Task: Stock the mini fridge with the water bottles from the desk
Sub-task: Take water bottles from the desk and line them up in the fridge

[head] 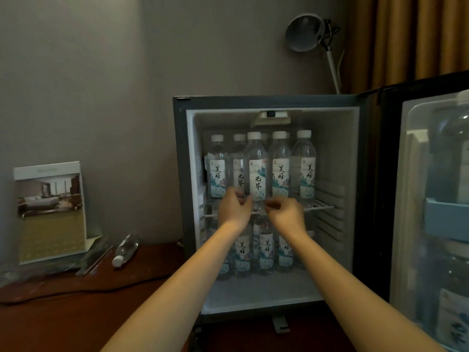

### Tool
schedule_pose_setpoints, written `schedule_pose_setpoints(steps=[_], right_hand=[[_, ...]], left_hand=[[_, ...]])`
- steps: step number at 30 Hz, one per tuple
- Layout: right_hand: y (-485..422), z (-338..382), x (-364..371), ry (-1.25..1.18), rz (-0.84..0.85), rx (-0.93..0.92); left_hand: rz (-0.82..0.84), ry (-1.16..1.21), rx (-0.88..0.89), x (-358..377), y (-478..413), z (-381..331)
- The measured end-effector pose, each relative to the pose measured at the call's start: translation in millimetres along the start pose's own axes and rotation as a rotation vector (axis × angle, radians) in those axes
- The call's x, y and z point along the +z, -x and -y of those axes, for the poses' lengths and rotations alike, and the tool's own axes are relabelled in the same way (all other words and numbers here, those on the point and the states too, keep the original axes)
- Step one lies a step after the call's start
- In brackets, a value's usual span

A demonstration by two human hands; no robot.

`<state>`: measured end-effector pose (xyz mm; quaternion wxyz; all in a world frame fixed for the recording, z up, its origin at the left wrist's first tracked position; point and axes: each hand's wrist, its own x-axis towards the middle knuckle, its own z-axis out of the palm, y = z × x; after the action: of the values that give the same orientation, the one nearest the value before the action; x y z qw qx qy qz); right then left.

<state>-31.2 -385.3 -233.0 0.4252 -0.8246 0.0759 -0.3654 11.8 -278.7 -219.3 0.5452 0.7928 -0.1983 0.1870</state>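
The mini fridge stood open, its door swung to the right. Clear plastic bottles with white caps and printed labels lined the white wire shelf. The lower bottles stood on the fridge floor beneath. The left hand had its fingers curled against the lower left side of the front centre bottle, gripping it. The right hand was curled at the same bottle's base; blur prevented confirming a grip. One further bottle lay on its side on the glossy dark wooden desk, left of the fridge, cap nearest.
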Motion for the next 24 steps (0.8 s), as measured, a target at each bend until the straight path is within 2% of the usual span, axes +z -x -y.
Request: schedule_pose_setpoints(steps=[4, 9, 14, 18, 24], right_hand=[[26, 8, 15, -0.121, 0.206, 0.019], [72, 30, 56, -0.158, 0.548, 0.007], [107, 46, 111, -0.079, 0.685, -0.092], [120, 50, 151, 0.008, 0.758, -0.198], [114, 38, 208, -0.022, 0.800, -0.090]], left_hand=[[-0.057, 0.220, 0.153, -27, 35, 18], [-0.293, 0.160, 0.192, -73, 62, 63], [-0.399, 0.125, -0.014, -133, 72, 126], [-0.420, 0.082, -0.213, -178, 82, 175], [-0.433, 0.028, -0.419, -224, 96, 240]])
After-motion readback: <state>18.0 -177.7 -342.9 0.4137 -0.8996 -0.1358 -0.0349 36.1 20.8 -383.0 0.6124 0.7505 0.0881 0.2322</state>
